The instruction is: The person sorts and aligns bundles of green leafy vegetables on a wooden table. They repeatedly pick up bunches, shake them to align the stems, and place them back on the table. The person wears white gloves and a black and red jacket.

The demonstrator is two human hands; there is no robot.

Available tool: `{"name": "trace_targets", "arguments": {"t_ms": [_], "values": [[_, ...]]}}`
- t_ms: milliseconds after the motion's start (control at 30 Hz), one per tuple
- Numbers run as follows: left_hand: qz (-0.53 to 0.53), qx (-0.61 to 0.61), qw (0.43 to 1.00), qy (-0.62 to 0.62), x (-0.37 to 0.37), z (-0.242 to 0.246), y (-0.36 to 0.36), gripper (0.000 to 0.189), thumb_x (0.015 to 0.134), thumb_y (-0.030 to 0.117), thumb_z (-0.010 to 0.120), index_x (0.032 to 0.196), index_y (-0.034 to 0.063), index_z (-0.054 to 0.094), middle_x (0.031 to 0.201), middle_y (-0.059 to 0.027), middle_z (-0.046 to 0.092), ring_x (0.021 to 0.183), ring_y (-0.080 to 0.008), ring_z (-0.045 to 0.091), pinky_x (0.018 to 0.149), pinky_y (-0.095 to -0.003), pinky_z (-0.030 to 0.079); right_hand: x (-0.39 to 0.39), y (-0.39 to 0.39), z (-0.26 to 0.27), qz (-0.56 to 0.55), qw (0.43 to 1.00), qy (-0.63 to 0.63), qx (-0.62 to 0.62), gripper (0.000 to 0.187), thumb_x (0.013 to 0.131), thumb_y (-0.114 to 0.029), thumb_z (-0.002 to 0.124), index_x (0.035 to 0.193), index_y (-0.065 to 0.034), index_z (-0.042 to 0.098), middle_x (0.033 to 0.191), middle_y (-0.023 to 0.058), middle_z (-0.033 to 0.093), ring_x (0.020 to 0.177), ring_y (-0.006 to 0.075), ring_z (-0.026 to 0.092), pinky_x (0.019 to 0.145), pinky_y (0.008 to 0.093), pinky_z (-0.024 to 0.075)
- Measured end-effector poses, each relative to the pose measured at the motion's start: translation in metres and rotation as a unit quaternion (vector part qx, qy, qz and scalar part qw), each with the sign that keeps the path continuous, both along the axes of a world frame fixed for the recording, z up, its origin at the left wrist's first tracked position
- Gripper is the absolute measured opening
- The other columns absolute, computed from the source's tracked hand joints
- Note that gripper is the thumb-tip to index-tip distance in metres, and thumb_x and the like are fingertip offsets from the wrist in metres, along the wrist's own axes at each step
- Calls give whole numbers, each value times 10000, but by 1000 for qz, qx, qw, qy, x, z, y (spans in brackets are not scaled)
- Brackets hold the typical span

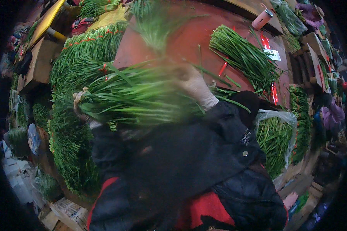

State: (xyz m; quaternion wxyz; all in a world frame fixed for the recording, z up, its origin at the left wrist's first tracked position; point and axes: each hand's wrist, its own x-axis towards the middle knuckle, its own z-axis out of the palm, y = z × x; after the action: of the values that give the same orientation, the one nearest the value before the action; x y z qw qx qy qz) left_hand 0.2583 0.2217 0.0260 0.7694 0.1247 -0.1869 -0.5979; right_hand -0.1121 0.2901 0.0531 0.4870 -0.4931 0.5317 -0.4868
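A loose bunch of long green leaves, likely garlic chives (133, 98), lies crosswise before my body. My left hand (81, 102), in a pale glove, grips its left end. My right hand (192, 82), also in a pale glove, is at the upper right side of the bunch. Motion blur hides its fingers, so whether they close on leaves is unclear. On the reddish table (188, 40) a second bunch of chives (243, 55) rests to the right. Another blurred bunch (157, 26) appears across the table, and what holds it is not visible.
Stacked chives tied with red bands (89, 52) line the left side. Red ties (274, 93) and a pink cylindrical container (262, 19) are on the table's right. A plastic-lined container of chives (274, 130) stands at my right. Wooden crates (312, 63) and a person (331, 115) are farther right.
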Motion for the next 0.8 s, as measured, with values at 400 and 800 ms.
{"name": "trace_targets", "arguments": {"t_ms": [400, 800], "values": [[-19, -21, 1000, 13, -5, -7, -4, 191, 858, 128, 572, 1035, 77, 522, 830, 18, 557, 841, -117, 559, 1122, -368, 299, 4, 3, -14, -52, 996, -44, 55, 216, 903, -225, 654, 930, -11, 662, 852, 21, 645, 821, 101, 558, 756, 278, 453], [-23, -10, 1000, -10, -5, -10, -3, 184, 877, 131, 557, 1051, 79, 530, 851, 4, 553, 849, -128, 557, 1129, -372, 297, 2, 4, -27, -110, 992, 58, -27, 223, 934, -233, 591, 917, -16, 642, 805, 24, 622, 758, 123, 548, 715, 292, 444]]}}
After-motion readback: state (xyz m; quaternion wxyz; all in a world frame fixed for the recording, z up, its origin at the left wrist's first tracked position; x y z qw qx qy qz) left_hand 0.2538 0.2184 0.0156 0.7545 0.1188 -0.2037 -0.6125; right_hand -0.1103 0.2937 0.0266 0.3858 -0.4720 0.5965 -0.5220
